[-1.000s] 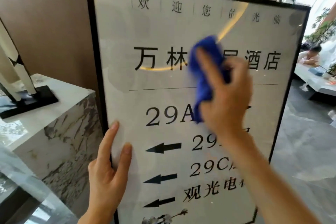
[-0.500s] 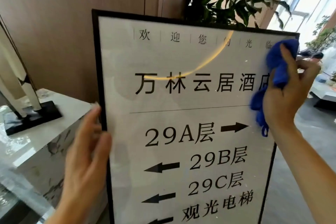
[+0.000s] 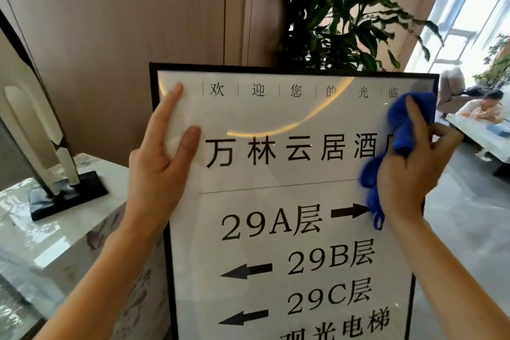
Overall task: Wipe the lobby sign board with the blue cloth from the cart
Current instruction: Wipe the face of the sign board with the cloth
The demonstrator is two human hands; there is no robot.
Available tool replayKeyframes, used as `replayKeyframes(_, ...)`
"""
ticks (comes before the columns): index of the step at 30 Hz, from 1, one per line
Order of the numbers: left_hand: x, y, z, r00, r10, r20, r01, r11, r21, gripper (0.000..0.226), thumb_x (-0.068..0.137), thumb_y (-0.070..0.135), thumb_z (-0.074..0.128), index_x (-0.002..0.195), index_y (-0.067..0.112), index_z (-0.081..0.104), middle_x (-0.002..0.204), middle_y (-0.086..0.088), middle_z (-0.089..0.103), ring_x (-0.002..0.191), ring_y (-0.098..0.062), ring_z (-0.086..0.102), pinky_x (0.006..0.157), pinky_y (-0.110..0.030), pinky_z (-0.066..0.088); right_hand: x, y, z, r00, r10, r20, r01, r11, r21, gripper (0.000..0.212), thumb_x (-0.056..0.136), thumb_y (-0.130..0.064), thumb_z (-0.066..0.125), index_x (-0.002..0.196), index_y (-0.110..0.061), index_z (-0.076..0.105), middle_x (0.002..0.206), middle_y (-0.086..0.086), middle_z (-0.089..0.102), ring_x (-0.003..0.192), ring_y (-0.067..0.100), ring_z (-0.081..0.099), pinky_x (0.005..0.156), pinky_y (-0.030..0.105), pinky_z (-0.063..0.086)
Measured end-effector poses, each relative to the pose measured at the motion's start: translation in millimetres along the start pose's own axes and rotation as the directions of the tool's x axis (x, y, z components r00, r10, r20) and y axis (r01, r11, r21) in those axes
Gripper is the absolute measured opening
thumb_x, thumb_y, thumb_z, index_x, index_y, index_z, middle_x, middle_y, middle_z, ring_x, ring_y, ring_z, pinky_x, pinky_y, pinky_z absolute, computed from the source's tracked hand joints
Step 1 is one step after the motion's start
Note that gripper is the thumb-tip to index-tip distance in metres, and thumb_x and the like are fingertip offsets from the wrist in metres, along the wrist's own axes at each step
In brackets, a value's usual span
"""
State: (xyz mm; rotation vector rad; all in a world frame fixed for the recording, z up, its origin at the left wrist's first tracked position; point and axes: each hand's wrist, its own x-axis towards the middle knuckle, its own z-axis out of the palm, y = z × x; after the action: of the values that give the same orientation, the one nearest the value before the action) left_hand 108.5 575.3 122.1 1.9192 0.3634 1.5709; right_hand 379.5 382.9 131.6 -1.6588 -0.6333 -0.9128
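Note:
The lobby sign board (image 3: 276, 229) is white with a black frame, Chinese characters, floor numbers and arrows. It stands upright in front of me. My right hand (image 3: 408, 174) grips the bunched blue cloth (image 3: 405, 124) and presses it against the board's upper right part, by the frame. A loop of cloth hangs below the hand. My left hand (image 3: 160, 157) holds the board's upper left edge. Its thumb and one finger lie straight on the white face, and the other fingers are hidden behind the frame.
A marble pedestal (image 3: 55, 229) stands close on the left, carrying a white sculpture (image 3: 41, 119) on a black base. A tall leafy plant (image 3: 345, 22) rises behind the board. Far right, a person (image 3: 483, 107) sits at a white table (image 3: 485, 143) on the polished floor.
My right hand swept the cloth from the board's middle to its right edge. My left hand moved up from the lower left edge to the upper left corner.

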Motion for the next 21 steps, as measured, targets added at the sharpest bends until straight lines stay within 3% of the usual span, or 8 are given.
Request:
replayKeyframes(3, -3, 0, -4, 0.999, -0.035, -0.004, 0.035, 0.999, -0.039, 0.05, 0.103, 0.03, 0.055, 0.15, 0.036, 0.04, 0.128, 0.051, 0.049, 0.112, 0.025, 0.053, 0.083, 0.003, 0.044, -23, -50, 20, 1.0, 0.014, -0.01, -0.014, 1.0, 0.002, 0.064, 0.083, -0.015, 0.041, 0.145, -0.032, 0.049, 0.114, 0.005, 0.042, 0.099, 0.016, 0.045, 0.088, 0.035, 0.048)
replayKeyframes(5, -2, 0, -6, 0.999, -0.051, -0.002, 0.05, 0.997, -0.053, 0.049, 0.103, 0.034, 0.055, 0.149, 0.042, 0.039, 0.125, 0.051, 0.051, 0.108, 0.023, 0.057, 0.078, -0.001, 0.05, -44, -88, 35, 0.998, -0.056, 0.01, 0.056, 0.998, 0.0, 0.061, 0.087, -0.02, 0.042, 0.147, -0.026, 0.047, 0.117, 0.009, 0.048, 0.101, 0.012, 0.043, 0.084, 0.039, 0.049)
replayKeyframes(9, 1, 0, -7, 0.997, -0.075, -0.004, 0.075, 0.995, -0.071, 0.05, 0.101, 0.039, 0.055, 0.147, 0.047, 0.038, 0.126, 0.051, 0.051, 0.109, 0.021, 0.058, 0.078, -0.003, 0.052, -100, -137, 53, 0.941, -0.27, 0.205, 0.269, 0.963, 0.034, 0.069, 0.087, -0.026, 0.05, 0.154, -0.027, 0.032, 0.122, 0.009, 0.049, 0.105, 0.022, 0.051, 0.087, 0.042, 0.046)
replayKeyframes(11, 1, -1, -9, 0.997, -0.077, 0.002, 0.077, 0.995, -0.069, 0.052, 0.1, 0.04, 0.055, 0.148, 0.049, 0.037, 0.129, 0.05, 0.05, 0.113, 0.02, 0.057, 0.083, -0.003, 0.05, -135, -141, 49, 0.87, -0.378, 0.315, 0.394, 0.919, 0.013, 0.079, 0.085, -0.033, 0.056, 0.157, -0.03, 0.022, 0.127, 0.007, 0.045, 0.105, 0.024, 0.049, 0.088, 0.04, 0.041)
replayKeyframes(14, -3, 0, -11, 0.997, -0.072, 0.032, 0.075, 0.994, -0.086, 0.051, 0.103, 0.035, 0.054, 0.149, 0.046, 0.036, 0.128, 0.047, 0.053, 0.11, 0.019, 0.059, 0.077, -0.001, 0.05, -185, -125, 29, 0.732, -0.512, 0.45, 0.568, 0.823, 0.013, 0.085, 0.083, -0.042, 0.058, 0.158, -0.033, 0.019, 0.127, 0.004, 0.042, 0.098, 0.025, 0.049, 0.085, 0.041, 0.038)
replayKeyframes(18, -6, 5, -10, 0.995, -0.095, 0.015, 0.096, 0.989, -0.112, 0.049, 0.101, 0.038, 0.056, 0.145, 0.05, 0.039, 0.122, 0.047, 0.056, 0.102, 0.02, 0.062, 0.073, -0.002, 0.052, -170, -90, 3, 0.53, -0.635, 0.562, 0.731, 0.678, 0.077, 0.094, 0.069, -0.041, 0.073, 0.153, -0.04, 0.03, 0.116, 0.0, 0.046, 0.09, 0.023, 0.049, 0.078, 0.039, 0.038)
replayKeyframes(19, -6, 6, -8, 0.994, -0.104, 0.02, 0.106, 0.987, -0.119, 0.048, 0.101, 0.036, 0.056, 0.145, 0.05, 0.04, 0.119, 0.048, 0.057, 0.099, 0.021, 0.063, 0.071, -0.001, 0.051, -147, -82, 1, 0.542, -0.597, 0.591, 0.694, 0.715, 0.086, 0.097, 0.06, -0.035, 0.08, 0.147, -0.042, 0.037, 0.11, -0.002, 0.049, 0.088, 0.022, 0.051, 0.077, 0.041, 0.042)
replayKeyframes(21, -6, 10, -7, 0.994, -0.107, 0.034, 0.11, 0.987, -0.117, 0.048, 0.102, 0.034, 0.056, 0.145, 0.045, 0.04, 0.114, 0.052, 0.056, 0.095, 0.025, 0.061, 0.068, 0.003, 0.048, -90, -67, -1, 0.698, -0.451, 0.556, 0.521, 0.853, 0.037, 0.09, 0.059, -0.02, 0.084, 0.138, -0.042, 0.044, 0.109, -0.004, 0.052, 0.093, 0.026, 0.057, 0.077, 0.045, 0.052)
